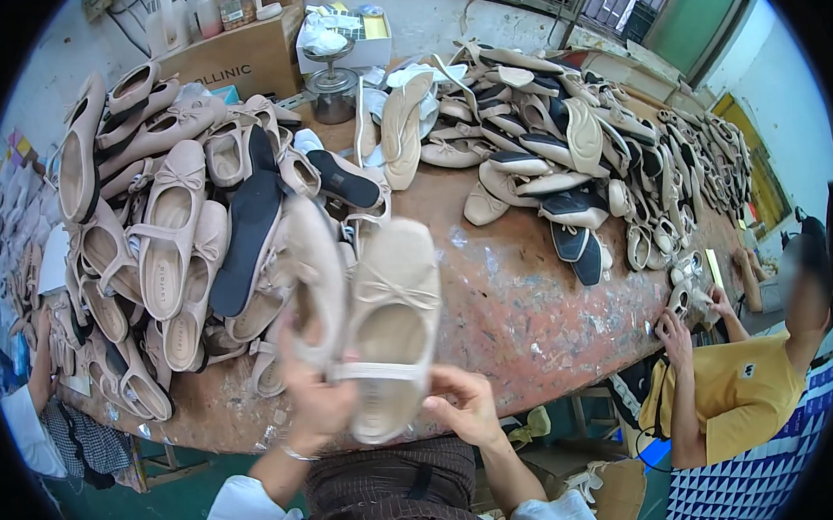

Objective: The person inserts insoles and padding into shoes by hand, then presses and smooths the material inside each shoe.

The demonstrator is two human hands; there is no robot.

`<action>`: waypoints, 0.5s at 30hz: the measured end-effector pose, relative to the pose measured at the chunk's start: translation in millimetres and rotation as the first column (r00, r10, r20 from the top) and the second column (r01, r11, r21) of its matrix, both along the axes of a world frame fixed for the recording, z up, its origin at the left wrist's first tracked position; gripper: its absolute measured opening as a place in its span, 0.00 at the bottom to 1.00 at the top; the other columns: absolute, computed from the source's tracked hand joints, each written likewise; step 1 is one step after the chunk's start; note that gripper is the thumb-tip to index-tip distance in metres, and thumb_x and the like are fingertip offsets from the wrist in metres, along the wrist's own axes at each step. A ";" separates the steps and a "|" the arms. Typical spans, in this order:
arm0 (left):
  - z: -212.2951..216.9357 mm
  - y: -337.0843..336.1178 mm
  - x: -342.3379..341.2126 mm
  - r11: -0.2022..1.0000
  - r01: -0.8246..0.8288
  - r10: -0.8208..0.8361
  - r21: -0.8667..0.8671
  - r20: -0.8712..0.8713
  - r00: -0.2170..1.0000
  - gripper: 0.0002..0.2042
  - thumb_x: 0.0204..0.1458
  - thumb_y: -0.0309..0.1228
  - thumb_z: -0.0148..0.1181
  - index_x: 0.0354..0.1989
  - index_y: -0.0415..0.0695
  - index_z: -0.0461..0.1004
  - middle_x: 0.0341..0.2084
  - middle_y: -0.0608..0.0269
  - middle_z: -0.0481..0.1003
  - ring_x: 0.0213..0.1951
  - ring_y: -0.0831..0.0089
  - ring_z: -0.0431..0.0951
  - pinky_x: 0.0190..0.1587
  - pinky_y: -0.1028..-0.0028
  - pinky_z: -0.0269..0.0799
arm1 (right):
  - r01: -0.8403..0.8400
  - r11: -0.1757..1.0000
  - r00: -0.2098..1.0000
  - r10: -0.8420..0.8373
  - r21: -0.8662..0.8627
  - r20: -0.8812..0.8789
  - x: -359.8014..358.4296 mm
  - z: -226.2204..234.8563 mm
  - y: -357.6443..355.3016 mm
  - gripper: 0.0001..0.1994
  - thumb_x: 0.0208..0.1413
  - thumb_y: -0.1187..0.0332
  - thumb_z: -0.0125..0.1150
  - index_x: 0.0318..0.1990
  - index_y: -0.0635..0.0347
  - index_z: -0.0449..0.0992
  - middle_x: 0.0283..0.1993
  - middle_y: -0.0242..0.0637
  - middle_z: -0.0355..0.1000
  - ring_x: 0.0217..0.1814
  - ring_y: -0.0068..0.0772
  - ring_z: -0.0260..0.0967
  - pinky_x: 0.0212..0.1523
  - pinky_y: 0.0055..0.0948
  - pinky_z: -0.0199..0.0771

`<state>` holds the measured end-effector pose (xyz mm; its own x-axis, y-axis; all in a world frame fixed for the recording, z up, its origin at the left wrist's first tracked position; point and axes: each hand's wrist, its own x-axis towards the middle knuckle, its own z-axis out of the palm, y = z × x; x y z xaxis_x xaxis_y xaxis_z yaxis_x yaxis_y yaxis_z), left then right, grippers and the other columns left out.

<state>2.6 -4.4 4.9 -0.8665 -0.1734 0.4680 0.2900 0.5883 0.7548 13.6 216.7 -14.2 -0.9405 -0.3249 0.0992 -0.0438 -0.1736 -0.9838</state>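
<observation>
My left hand point(313, 402) is closed around the heel end of a beige ballet flat point(313, 264), which is tilted on its side and smeared by motion. Beside it, a second beige flat point(396, 270) faces up, with a thin bow at the toe and a strap across the opening. My right hand point(468, 408) pinches this one at the side of its heel. Both shoes are held above the table's near edge, toes pointing away from me. Just left of them lies a heap of similar flats point(174, 201), some turned to show dark soles.
The worn reddish table point(494, 322) carries another big shoe pile point(560, 133) at the back right. A metal pot point(333, 96) and a cardboard box point(231, 64) stand at the back. At right, a person in a yellow shirt point(747, 385) handles shoes; another person's arm point(40, 365) shows at left.
</observation>
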 end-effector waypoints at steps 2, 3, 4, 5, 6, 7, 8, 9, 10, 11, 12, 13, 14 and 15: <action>46.9 -60.2 -6.2 0.971 -0.118 0.059 -0.206 -0.273 0.960 0.16 0.51 0.26 0.62 0.49 0.37 0.81 0.45 0.43 0.80 0.62 0.49 0.71 0.70 0.54 0.54 | -0.153 0.981 0.987 0.145 -0.116 -0.068 -24.2 9.8 -13.0 0.22 0.65 0.68 0.61 0.65 0.65 0.71 0.58 0.44 0.76 0.57 0.33 0.76 0.56 0.31 0.77; 69.5 -94.4 -9.7 0.959 -0.182 0.084 -0.218 -0.396 0.914 0.16 0.51 0.26 0.62 0.49 0.37 0.81 0.45 0.43 0.80 0.62 0.50 0.71 0.70 0.54 0.54 | -0.093 0.991 0.994 0.087 -0.098 -0.063 -42.6 12.0 -17.4 0.24 0.64 0.68 0.62 0.66 0.64 0.69 0.61 0.44 0.74 0.61 0.34 0.73 0.59 0.33 0.74; 92.7 -134.3 -12.0 0.913 -0.290 0.122 -0.287 -0.486 0.865 0.16 0.51 0.27 0.62 0.49 0.37 0.81 0.46 0.43 0.80 0.62 0.50 0.71 0.70 0.54 0.55 | -0.047 0.994 0.998 0.042 -0.101 -0.048 -62.9 11.2 -20.9 0.26 0.64 0.68 0.62 0.68 0.64 0.67 0.64 0.44 0.72 0.64 0.35 0.70 0.63 0.35 0.71; 113.2 -175.8 -16.6 0.864 -0.395 0.189 -0.314 -0.524 0.830 0.16 0.52 0.27 0.62 0.49 0.37 0.80 0.46 0.43 0.80 0.62 0.50 0.71 0.69 0.54 0.55 | 0.047 0.996 0.999 -0.048 -0.082 -0.018 -88.8 7.3 -22.7 0.29 0.63 0.66 0.63 0.69 0.65 0.64 0.65 0.47 0.70 0.67 0.39 0.67 0.67 0.39 0.66; 131.1 -218.6 -23.6 0.791 -0.483 0.280 -0.377 -0.478 0.833 0.16 0.52 0.28 0.62 0.50 0.37 0.80 0.46 0.43 0.80 0.62 0.50 0.71 0.69 0.55 0.55 | 0.104 0.990 0.994 -0.106 -0.090 -0.019 -121.4 1.7 -22.2 0.31 0.63 0.65 0.64 0.70 0.66 0.62 0.67 0.50 0.68 0.70 0.42 0.65 0.71 0.43 0.62; 146.3 -261.8 -31.3 0.714 -0.552 0.358 -0.431 -0.452 0.817 0.17 0.52 0.28 0.61 0.50 0.37 0.80 0.46 0.43 0.79 0.62 0.51 0.71 0.69 0.55 0.55 | 0.178 0.983 0.979 -0.171 -0.050 0.112 -153.9 -6.1 -20.2 0.33 0.62 0.64 0.65 0.71 0.65 0.60 0.69 0.50 0.65 0.73 0.42 0.61 0.73 0.43 0.58; 155.0 -303.0 -41.1 0.644 -0.590 0.427 -0.487 -0.412 0.805 0.17 0.52 0.29 0.61 0.50 0.37 0.80 0.47 0.43 0.79 0.62 0.51 0.71 0.69 0.55 0.56 | 0.212 0.976 0.963 -0.202 -0.040 0.179 -187.5 -15.9 -18.1 0.35 0.61 0.63 0.66 0.72 0.63 0.58 0.71 0.50 0.63 0.76 0.41 0.57 0.75 0.42 0.54; 166.0 -345.3 -51.3 0.572 -0.627 0.503 -0.529 -0.378 0.777 0.17 0.53 0.29 0.61 0.50 0.37 0.80 0.47 0.43 0.79 0.62 0.51 0.71 0.69 0.55 0.56 | 0.275 0.961 0.942 -0.277 0.035 0.190 -221.4 -27.6 -19.0 0.38 0.60 0.62 0.68 0.73 0.64 0.56 0.72 0.52 0.60 0.76 0.42 0.55 0.75 0.42 0.52; 169.8 -383.7 -62.9 0.517 -0.637 0.568 -0.572 -0.328 0.755 0.17 0.53 0.30 0.61 0.51 0.37 0.80 0.47 0.44 0.79 0.62 0.51 0.71 0.69 0.55 0.56 | 0.320 0.944 0.929 -0.330 0.084 0.167 -255.3 -39.8 -21.2 0.41 0.59 0.61 0.69 0.74 0.65 0.53 0.74 0.54 0.57 0.77 0.42 0.53 0.76 0.42 0.50; 171.1 -420.0 -73.6 0.467 -0.631 0.634 -0.619 -0.263 0.728 0.17 0.53 0.30 0.61 0.51 0.36 0.79 0.47 0.44 0.79 0.62 0.52 0.71 0.69 0.56 0.56 | 0.324 0.943 0.922 -0.333 0.080 0.199 -288.6 -51.0 -22.3 0.44 0.57 0.61 0.71 0.74 0.67 0.49 0.74 0.55 0.55 0.78 0.43 0.52 0.76 0.42 0.50; 167.4 -452.6 -83.4 0.447 -0.608 0.688 -0.656 -0.182 0.703 0.18 0.53 0.31 0.61 0.51 0.36 0.79 0.48 0.44 0.79 0.62 0.52 0.71 0.69 0.56 0.56 | 0.344 0.934 0.900 -0.357 0.096 0.251 -320.7 -60.8 -24.6 0.47 0.56 0.61 0.72 0.75 0.68 0.46 0.75 0.57 0.53 0.78 0.44 0.51 0.76 0.42 0.49; 161.1 -481.9 -91.6 0.436 -0.574 0.732 -0.693 -0.098 0.674 0.18 0.54 0.31 0.60 0.51 0.36 0.79 0.48 0.44 0.79 0.62 0.52 0.71 0.69 0.56 0.57 | 0.337 0.940 0.907 -0.341 0.060 0.245 -350.8 -69.5 -30.6 0.50 0.54 0.60 0.73 0.75 0.68 0.43 0.75 0.58 0.52 0.79 0.46 0.49 0.77 0.43 0.48; 153.2 -507.8 -98.1 0.443 -0.541 0.760 -0.715 -0.021 0.650 0.18 0.54 0.32 0.60 0.52 0.36 0.79 0.48 0.44 0.79 0.62 0.52 0.71 0.68 0.56 0.57 | 0.351 0.936 0.901 -0.349 0.040 0.258 -378.9 -75.6 -37.1 0.54 0.52 0.59 0.75 0.75 0.69 0.41 0.75 0.59 0.51 0.79 0.47 0.48 0.77 0.43 0.46; 142.8 -529.3 -102.5 0.454 -0.510 0.781 -0.731 0.051 0.623 0.18 0.54 0.32 0.60 0.52 0.36 0.79 0.48 0.44 0.79 0.62 0.53 0.71 0.68 0.56 0.57 | 0.395 0.917 0.872 -0.392 0.051 0.295 -403.0 -79.6 -42.0 0.57 0.50 0.57 0.77 0.76 0.70 0.38 0.75 0.59 0.49 0.80 0.48 0.46 0.77 0.43 0.45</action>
<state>-99.9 -533.7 147.7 -0.7291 -0.5547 0.4009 -0.5677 0.8173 0.0986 -389.4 174.7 -93.8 -0.9769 0.0777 -0.1993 0.1790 -0.2126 -0.9606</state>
